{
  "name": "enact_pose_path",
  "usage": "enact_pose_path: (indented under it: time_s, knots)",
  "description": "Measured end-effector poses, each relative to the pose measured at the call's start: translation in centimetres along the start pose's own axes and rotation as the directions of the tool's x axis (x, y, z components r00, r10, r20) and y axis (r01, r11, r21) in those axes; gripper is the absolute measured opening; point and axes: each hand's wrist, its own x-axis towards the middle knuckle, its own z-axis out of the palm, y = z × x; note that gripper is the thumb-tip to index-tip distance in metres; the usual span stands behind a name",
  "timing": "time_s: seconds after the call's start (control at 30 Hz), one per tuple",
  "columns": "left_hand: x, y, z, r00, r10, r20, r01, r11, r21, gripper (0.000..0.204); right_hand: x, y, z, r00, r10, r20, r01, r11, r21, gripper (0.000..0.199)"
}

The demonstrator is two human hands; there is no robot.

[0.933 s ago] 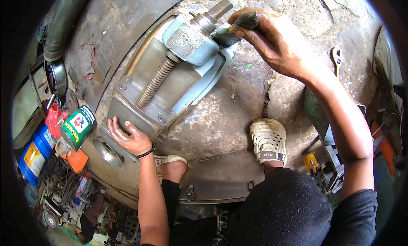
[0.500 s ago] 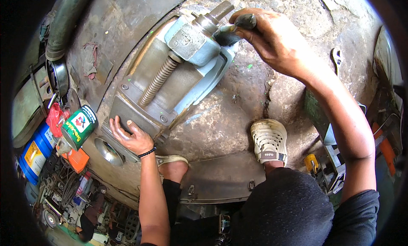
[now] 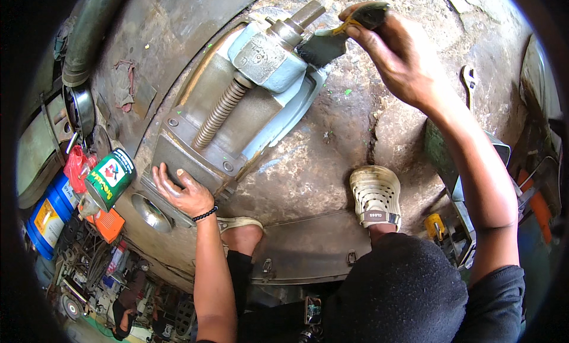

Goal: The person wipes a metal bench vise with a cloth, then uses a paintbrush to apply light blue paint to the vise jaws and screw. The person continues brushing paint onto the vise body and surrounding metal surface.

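Note:
A big grey-blue machine vise [image 3: 249, 100] with a threaded screw lies on a rusty metal surface. My right hand [image 3: 397, 52] grips a paintbrush [image 3: 332, 40] whose dark bristles touch the vise's blue upper end beside the screw shaft. My left hand [image 3: 181, 192] rests flat with fingers spread on the near end plate of the vise, a black bead bracelet on its wrist. My two feet in pale clogs [image 3: 374, 196] stand on the surface just below the vise.
A green paint can [image 3: 109, 180] lies on its side at the left, near a red bag, an orange box and a blue drum [image 3: 47, 215]. A spanner [image 3: 470, 82] lies at the right. Cluttered tools and another person sit far below left.
My right hand has drawn the brush slightly up and right along the vise's blue end. The left hand has stayed on the end plate.

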Motion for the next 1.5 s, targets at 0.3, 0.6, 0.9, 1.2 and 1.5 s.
enact_pose_path:
  time_s: [0.3,0.6,0.9,1.2,1.5]
  knots:
    - [-0.1,0.0,0.1,1.0,-0.019,-0.005,0.019,1.0,-0.015,0.041,1.2,2.4,-0.6,0.976,-0.189,-0.11,0.188,0.982,-0.019,0.029]
    - [0.1,0.1,0.0,0.999,0.039,-0.026,-0.038,0.999,0.017,0.04,0.9,0.5,1.1,0.975,-0.176,-0.135,0.166,0.983,-0.083,0.028]
    - [-0.1,-0.6,0.3,0.999,0.038,-0.034,-0.038,0.999,0.002,0.044,-2.6,1.3,-2.1,0.944,0.011,-0.331,0.092,0.952,0.292,0.025]
    - [-0.1,-0.5,0.3,0.999,0.043,-0.029,-0.042,0.998,0.037,0.046,-4.3,1.1,1.9,0.94,0.095,-0.328,-0.028,0.979,0.202,0.017]
    - [-0.1,-0.9,0.3,0.998,0.057,-0.035,-0.054,0.996,0.072,0.048,-3.8,0.9,1.5,0.92,-0.077,-0.383,0.123,0.988,0.095,0.016]
